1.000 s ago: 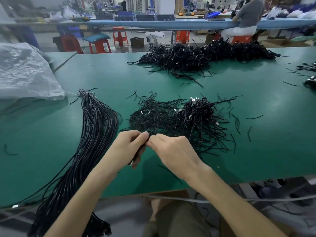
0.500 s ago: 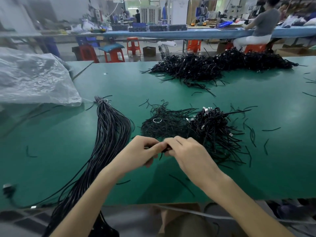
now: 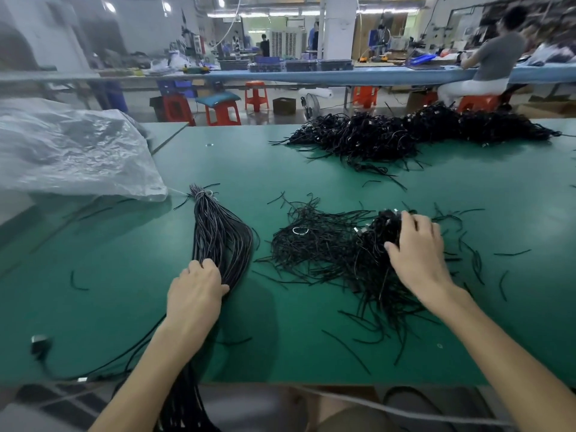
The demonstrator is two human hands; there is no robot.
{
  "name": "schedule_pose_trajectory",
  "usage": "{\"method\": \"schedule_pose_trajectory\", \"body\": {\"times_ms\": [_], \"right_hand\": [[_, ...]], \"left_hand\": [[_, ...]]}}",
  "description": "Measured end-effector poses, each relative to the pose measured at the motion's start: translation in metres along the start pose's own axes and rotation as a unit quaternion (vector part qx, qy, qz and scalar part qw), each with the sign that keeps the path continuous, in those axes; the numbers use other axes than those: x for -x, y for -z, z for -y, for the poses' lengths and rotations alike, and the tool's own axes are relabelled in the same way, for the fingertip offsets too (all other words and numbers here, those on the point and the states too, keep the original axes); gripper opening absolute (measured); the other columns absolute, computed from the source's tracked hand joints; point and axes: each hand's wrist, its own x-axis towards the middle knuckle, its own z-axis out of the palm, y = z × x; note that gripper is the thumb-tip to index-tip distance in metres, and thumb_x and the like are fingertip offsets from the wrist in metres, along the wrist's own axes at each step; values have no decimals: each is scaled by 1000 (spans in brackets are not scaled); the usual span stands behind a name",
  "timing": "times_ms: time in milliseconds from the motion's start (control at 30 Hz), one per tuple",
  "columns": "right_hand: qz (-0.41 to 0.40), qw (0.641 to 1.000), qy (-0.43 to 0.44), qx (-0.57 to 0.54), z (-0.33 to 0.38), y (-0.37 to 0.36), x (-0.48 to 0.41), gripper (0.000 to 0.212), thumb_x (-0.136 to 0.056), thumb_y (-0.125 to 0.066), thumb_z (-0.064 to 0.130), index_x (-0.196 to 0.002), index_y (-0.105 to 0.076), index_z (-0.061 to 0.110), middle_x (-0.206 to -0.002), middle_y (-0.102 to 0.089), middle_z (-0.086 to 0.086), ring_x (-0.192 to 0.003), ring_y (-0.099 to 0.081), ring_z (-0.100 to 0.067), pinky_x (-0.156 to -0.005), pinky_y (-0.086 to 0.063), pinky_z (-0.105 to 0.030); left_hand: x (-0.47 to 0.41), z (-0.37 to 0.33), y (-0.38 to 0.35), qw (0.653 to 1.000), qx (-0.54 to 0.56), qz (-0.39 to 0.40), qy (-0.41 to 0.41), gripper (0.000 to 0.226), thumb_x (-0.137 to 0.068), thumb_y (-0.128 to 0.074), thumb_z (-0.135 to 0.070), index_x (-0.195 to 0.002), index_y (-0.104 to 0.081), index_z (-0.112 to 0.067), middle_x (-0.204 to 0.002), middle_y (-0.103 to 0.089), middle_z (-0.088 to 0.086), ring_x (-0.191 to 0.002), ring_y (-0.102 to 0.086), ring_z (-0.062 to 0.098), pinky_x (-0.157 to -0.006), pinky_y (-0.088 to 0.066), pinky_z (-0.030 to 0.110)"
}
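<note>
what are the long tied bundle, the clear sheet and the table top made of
The cable bundle: likely rubbery plastic-sheathed wire, matte black, drapes limply over the table edge. The clear sheet: thin plastic film, glossy, crinkled. The table top: seems a smooth green mat with a soft sheen; the core is hidden.

A crumpled clear plastic bag is dumped at the table's far left corner. A long heap of black cables is piled along the far edge, right of the middle. A black plug is left near the front left corner. Past the table, orange stools and a small fan are parked on the floor, and a person is seated at a blue bench.
</note>
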Motion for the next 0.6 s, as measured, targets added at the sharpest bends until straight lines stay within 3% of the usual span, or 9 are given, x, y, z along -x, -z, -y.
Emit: {"method": "schedule_pose_trajectory", "body": {"times_ms": [100, 233, 300, 433, 600], "right_hand": [[-2, 996, 34, 80, 2, -9, 10, 73, -100, -61, 22, -157, -22, -1, -157, -26, -21, -144, -26, -35, -119, -25, -48], [20, 986, 44, 162, -2, -16, 16, 69, -104, -52, 18, -158, -14, 0, -157, -28, -20, -143, -29, -35, -119, -27, -45], [22, 986, 32, 165, -6, -16, 15, 69, -104, -50, 18, -158, -12, -2, -155, -32, -20, -140, -33, -35, -116, -31, -45], [36, 989, -6, 142, -18, -15, 8, 72, -107, -43, 33, -157, -7, -5, -151, -32, -21, -135, -35, -35, -109, -37, -45], [50, 992, -28, 113, -30, -19, 5, 75, -108, -40, 34, -159, 3, -2, -161, -16, -23, -145, -22, -38, -119, -25, -49]], "left_hand": [[-2, 1, 3, 1000, 28, 8, 6, 31, -104, -56, -34, -90, -36, -14, -85, -42, 0, -83, -58, 30, -65, -38, 35], [0, -2, 4, 1000, -5, 20, 15, 31, -105, -52, -39, -96, -38, -13, -94, -45, 3, -92, -63, 31, -68, -39, 36], [-2, -2, 4, 999, -24, 30, 15, 31, -106, -50, -39, -94, -39, -13, -96, -48, 3, -87, -61, 29, -68, -38, 35], [-8, 4, 5, 997, -1, 72, 24, 39, -106, -50, -39, -78, -41, -13, -79, -49, 0, -63, -46, 19, -63, -38, 35], [-4, 4, 8, 992, 119, 48, 5, 41, -105, -44, -34, -72, -32, -14, -69, -49, 3, -55, -40, 22, -54, -31, 32]]}}
